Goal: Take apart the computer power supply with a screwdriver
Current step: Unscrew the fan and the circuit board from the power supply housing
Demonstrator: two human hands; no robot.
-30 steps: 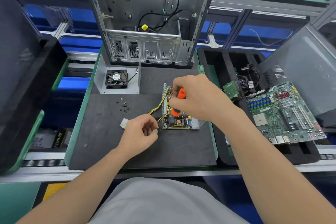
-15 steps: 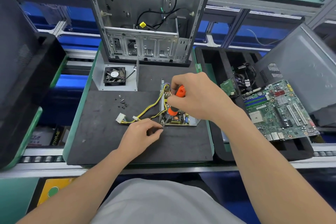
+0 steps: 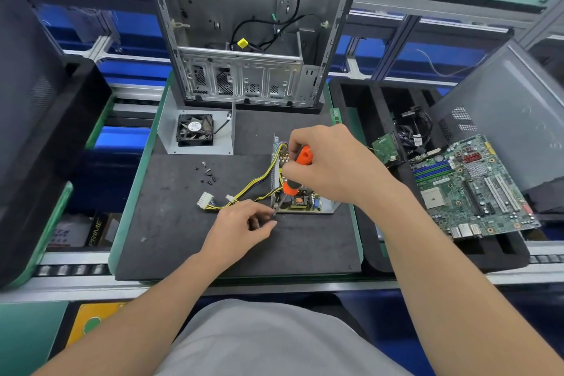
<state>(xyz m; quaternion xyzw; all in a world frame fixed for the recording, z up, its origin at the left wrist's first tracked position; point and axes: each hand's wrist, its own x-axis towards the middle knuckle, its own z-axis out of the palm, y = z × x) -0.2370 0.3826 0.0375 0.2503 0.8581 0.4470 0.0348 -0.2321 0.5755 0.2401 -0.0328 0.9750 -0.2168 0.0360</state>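
Your right hand [image 3: 332, 168] grips the screwdriver [image 3: 303, 156], tip at the power supply [image 3: 305, 202]'s near-left corner. Your left hand [image 3: 241, 223] curls there, probably steadying; its grasp is unclear.

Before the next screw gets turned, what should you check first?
1. Grip of right hand on screwdriver: ok, fingers wrapped round the orange handle.
2. Tip seated in a screw: cannot tell, the left hand hides it.
3. Fingertips clear of the tip: not ok, they sit right beside it.
4. The power supply lies flat on the mat: ok.
5. The loose screws in one pile: ok, on the mat.
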